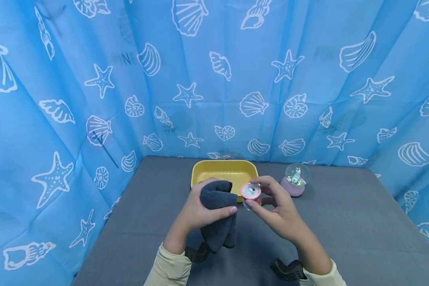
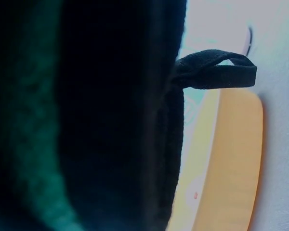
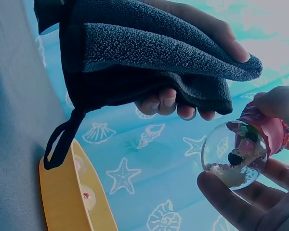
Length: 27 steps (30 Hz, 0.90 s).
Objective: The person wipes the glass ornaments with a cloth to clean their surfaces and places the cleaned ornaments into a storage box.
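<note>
Dark grey cloth, folded over in layers, is gripped in the left hand: thumb across the near face, fingertips showing along the opposite edge in the right wrist view. Its fabric loop hangs off one end. Right hand pinches the small snow globe between thumb and fingers; base is pink-red with a pale underside turned up toward the head camera, clear dome pointing down. Right wrist view shows white grains pooled in the dome around a small dark and pink figure, details too small to read. Globe is held up just beside the cloth; contact between them can't be confirmed. Both sit between the person and the yellow tray, overlapping its near edge in the head view. Second snow globe, lilac base, white figure inside, stands upright on the grey counter, right of the tray and apart from it. Blue curtain with white shell and starfish prints behind. Cream sleeves on both arms, black mount at each wrist.
</note>
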Each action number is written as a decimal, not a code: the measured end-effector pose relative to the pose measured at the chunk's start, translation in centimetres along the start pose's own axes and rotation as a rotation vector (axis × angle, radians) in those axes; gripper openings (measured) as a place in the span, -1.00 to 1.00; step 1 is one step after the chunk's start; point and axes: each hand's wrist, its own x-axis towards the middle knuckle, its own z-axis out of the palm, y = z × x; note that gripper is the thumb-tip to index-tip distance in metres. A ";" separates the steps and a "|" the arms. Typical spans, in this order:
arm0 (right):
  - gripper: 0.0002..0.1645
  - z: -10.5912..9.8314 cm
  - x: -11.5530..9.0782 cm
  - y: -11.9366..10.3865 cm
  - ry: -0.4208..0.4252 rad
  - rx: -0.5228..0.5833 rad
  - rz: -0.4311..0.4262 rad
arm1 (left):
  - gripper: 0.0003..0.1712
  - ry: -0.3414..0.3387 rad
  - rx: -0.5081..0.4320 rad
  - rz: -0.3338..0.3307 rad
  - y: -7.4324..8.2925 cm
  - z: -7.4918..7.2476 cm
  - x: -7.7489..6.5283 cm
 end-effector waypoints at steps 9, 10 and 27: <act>-0.38 0.0 0.0 0.3 -0.013 -0.003 -0.020 | -0.41 -0.002 0.000 -0.011 0.0 0.2 0.1; -0.38 0.0 0.0 0.3 -0.018 0.000 -0.021 | -0.41 -0.001 -0.001 -0.010 0.0 0.2 0.1; -0.21 -0.2 -0.1 0.0 -0.108 0.030 -0.066 | -0.42 -0.018 -0.039 0.012 -0.1 0.1 0.2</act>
